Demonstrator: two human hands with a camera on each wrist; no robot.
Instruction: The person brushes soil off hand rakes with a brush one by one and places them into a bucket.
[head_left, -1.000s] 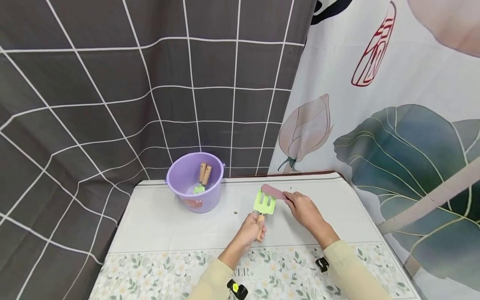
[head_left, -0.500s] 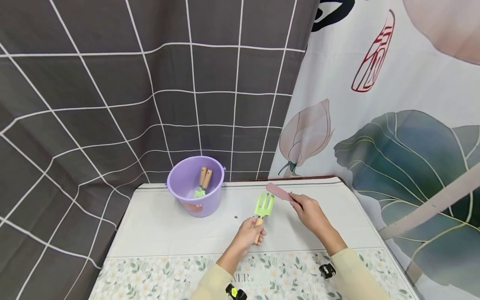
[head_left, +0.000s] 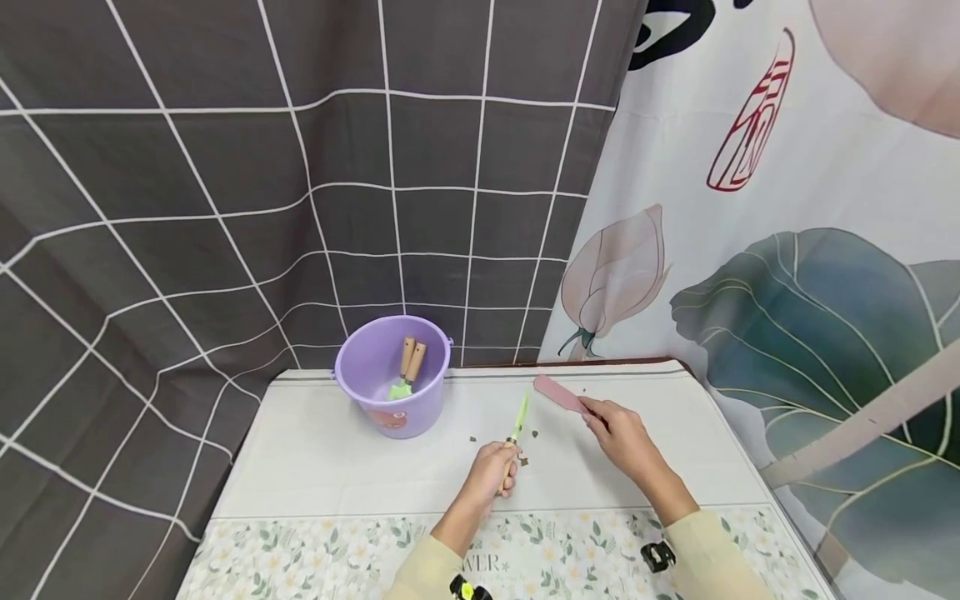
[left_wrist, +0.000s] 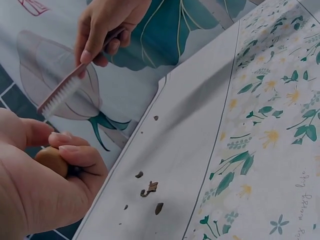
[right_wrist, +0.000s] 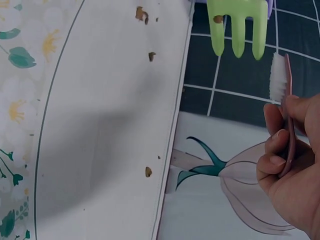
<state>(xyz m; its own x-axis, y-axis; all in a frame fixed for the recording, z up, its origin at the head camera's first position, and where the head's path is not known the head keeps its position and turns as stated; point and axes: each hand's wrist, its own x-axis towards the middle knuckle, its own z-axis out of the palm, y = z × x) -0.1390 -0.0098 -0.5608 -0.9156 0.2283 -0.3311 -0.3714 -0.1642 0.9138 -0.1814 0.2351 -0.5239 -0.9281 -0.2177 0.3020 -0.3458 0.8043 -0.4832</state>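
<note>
My left hand (head_left: 489,471) grips the wooden handle of a small green garden fork (right_wrist: 238,25), its tines turned nearly edge-on in the head view. One brown speck clings to a tine in the right wrist view. A pink brush (head_left: 557,392) with white bristles (left_wrist: 59,98) is held by its handle in my right hand (head_left: 621,437), just right of the fork and apart from it. Brown crumbs (left_wrist: 152,186) lie scattered on the white part of the table below the tools. The left wrist view shows only the round handle end (left_wrist: 52,161) within my fingers.
A purple bucket (head_left: 429,407) stands at the table's back left, with two wooden-handled green tools (head_left: 412,363) leaning inside. A flowered cloth strip (head_left: 330,550) covers the table's front. Grey checked and white printed curtains hang behind, and a pale pole (head_left: 862,417) slants at the right.
The fork has turned from face-up to nearly edge-on and shifted slightly left. The brush, which touched the tines earlier, has moved off them. More brown crumbs now show on the table.
</note>
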